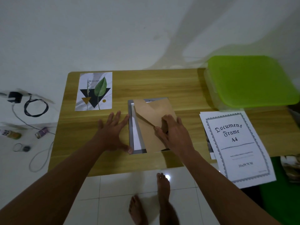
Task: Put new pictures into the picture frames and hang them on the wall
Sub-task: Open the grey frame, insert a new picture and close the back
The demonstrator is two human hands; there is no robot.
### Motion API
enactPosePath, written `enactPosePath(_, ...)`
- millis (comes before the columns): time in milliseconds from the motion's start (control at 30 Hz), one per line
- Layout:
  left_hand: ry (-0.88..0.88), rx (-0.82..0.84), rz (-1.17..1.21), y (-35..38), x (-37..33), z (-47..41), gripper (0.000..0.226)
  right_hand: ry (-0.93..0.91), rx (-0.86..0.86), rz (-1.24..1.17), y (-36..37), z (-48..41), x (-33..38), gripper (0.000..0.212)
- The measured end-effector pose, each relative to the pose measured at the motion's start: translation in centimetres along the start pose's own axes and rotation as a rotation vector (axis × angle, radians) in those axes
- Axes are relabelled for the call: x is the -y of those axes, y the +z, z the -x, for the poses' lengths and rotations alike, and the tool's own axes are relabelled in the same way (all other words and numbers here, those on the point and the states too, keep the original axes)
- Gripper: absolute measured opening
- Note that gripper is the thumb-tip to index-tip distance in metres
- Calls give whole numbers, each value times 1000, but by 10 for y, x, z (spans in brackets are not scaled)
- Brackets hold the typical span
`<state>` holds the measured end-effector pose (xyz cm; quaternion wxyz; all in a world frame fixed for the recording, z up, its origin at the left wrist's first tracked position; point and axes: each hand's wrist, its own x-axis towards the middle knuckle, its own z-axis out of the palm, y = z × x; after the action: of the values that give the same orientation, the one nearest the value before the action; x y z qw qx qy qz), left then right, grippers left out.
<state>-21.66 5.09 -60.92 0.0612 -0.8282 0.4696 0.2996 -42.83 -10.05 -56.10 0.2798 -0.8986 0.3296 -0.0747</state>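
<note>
Two hands work on one frame. The left hand [113, 132] lies flat with its fingers spread wide, fingertips and thumb against the left rail of the grey picture frame [131, 127], pinning it to the table [186, 88]. The right hand [172, 132] has its fingers curled on the brown backing board [151, 111], which sits askew across the frame's right side and is not seated in it. A white sheet [136, 137] shows inside the frame along the left.

By my reading, this is the opening-up step for this frame: the back is loose, and the leaf print [94, 91] lies flat on the table, well apart to the far left. Whether the board is coming off or going back I cannot tell. If it is coming off, the next move calls for lifting it clear, taking out the white sheet and laying the print in square with the rails.

The frame's near rail lies close to the table's front edge, so a pull toward the body could tip it off. Bare wood lies beyond the frame and on either side, enough to set the board down. To the right, a "Document Frame A4" sheet [235, 143] overhangs the front edge, and a green-lidded box [250, 80] fills the far right corner.
</note>
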Motion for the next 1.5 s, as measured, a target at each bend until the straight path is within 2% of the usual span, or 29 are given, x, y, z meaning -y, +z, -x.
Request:
enactPosePath(267, -19, 39, 2, -8, -5, 0, 150, 8, -98, -79, -23, -16, 0, 41)
enactPosePath(533, -38, 20, -66, -10, -9, -3, 133, 128, -237, -1, -30, -85, -57, 28)
enactPosePath(667, -19, 17, -53, -8, 1, -8, 140, 161, -220, 48, -30, -115, -75, 27)
enactPosePath(1067, 1, 16, 9, -8, 1, -4, 135, 217, -183, 94, -23, -149, -113, 25)
enactPosePath(1200, 0, 9, 17, -7, 0, -4, 133, 173, -83, 264, -17, -151, -121, 37)
enactPosePath(1300, 0, 15, 2, -6, 1, -4, 135, 200, -12, 314, -15, -147, -116, 62)
enactPosePath(1367, -1, 16, 4, -6, 2, -4, 135, 170, -1, 285, -12, -137, -99, 69)
enactPosePath(1500, -13, 20, 9, -9, -1, -3, 135, -117, 85, 199, 7, -94, -51, 67)
